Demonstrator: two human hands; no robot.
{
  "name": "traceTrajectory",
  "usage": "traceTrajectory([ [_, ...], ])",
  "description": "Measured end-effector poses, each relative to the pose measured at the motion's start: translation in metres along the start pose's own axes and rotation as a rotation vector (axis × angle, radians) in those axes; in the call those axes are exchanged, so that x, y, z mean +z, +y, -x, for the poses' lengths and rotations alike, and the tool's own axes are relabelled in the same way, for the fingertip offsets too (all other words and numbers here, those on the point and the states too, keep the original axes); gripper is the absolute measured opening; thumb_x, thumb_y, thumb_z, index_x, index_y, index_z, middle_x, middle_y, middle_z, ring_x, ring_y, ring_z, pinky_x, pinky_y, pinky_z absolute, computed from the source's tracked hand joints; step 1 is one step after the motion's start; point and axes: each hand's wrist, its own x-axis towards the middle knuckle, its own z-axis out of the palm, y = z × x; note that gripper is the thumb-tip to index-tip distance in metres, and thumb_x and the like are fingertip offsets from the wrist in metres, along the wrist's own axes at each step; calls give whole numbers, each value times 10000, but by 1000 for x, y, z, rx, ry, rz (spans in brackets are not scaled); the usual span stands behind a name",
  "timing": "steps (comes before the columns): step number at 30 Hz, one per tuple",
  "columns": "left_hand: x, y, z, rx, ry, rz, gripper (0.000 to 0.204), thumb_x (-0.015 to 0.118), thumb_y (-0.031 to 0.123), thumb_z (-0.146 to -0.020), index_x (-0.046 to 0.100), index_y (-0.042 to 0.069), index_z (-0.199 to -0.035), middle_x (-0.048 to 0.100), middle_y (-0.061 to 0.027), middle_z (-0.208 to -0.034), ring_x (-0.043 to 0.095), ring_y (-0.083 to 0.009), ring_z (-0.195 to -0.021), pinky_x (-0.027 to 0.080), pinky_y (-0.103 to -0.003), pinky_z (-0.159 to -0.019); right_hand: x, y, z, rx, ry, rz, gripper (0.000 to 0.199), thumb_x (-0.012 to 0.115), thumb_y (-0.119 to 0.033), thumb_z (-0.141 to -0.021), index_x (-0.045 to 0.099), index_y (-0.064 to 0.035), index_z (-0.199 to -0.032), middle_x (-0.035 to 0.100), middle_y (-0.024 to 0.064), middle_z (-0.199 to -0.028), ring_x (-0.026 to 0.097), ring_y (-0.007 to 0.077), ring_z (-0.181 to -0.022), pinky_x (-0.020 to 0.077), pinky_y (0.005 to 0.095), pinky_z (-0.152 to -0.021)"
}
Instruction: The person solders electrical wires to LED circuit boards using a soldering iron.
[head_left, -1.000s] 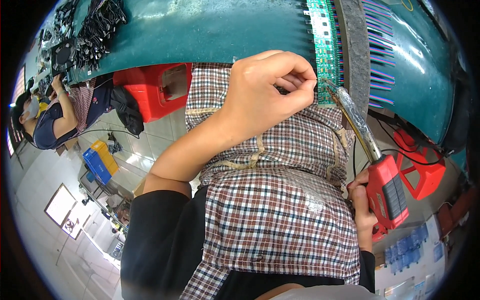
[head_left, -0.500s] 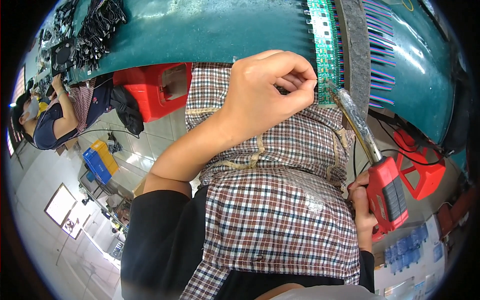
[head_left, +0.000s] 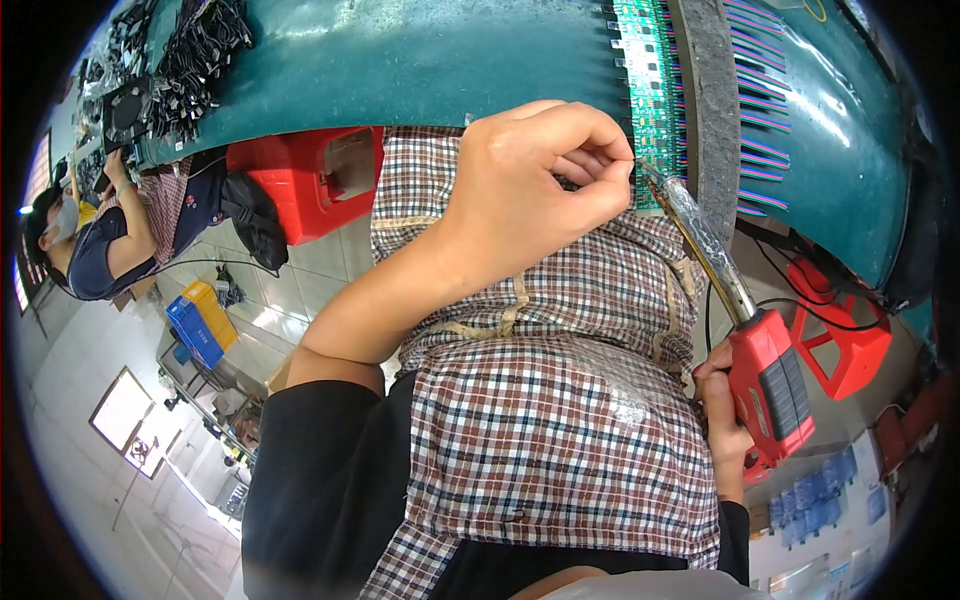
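At the near edge of the green circuit board strip (head_left: 652, 90), a soldering iron (head_left: 735, 320) lies slantwise, its long axis running from the red plastic handle up to a shiny metal barrel whose tip points at the strip's lower end. That strip is long and narrow, fringed with thin coloured wires (head_left: 762, 110), and rests on a smooth teal table (head_left: 430, 60). Beside the strip, the left hand (head_left: 540, 190) is curled, thumb and fingertips pinched on something too small to tell. Below the strip, the right hand (head_left: 722, 420) wraps around the handle.
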Motion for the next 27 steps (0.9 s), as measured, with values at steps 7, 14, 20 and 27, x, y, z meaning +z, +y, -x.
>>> traceTrajectory([
  [7, 0, 1, -1, 13, -4, -10, 95, 737, -49, -787, 711, -18, -873, 725, -66, -846, 721, -106, -732, 572, -208, -645, 3, -18, -1, 84, -21, -213, 76, 591, -28, -926, 590, 22, -983, 582, 99, -879, 515, 159, -750, 422, 293, -675],
  [14, -2, 2, 0, 7, -4, -25, 98, 737, -47, -787, 714, -16, -876, 727, -65, -849, 724, -107, -731, 568, -206, -641, 1, -4, -4, -99, -61, -104, 101, 594, -7, -910, 582, 19, -1007, 568, 88, -854, 514, 154, -733, 420, 286, -652],
  [20, -2, 3, 0, -5, -10, -23, 99, 735, -45, -787, 715, -14, -880, 727, -67, -848, 728, -111, -735, 572, -211, -644, 3, -7, -7, -51, -74, -158, 88, 590, -2, -914, 579, 19, -999, 564, 85, -853, 504, 145, -719, 420, 282, -643],
  [27, 0, 4, 1, -39, 9, -22, 92, 740, -18, -776, 708, 1, -860, 714, -71, -826, 726, -122, -720, 587, -233, -644, 7, -11, -7, -70, -12, -196, 59, 558, -34, -953, 564, 12, -991, 568, 88, -844, 472, 111, -611, 379, 247, -549],
])
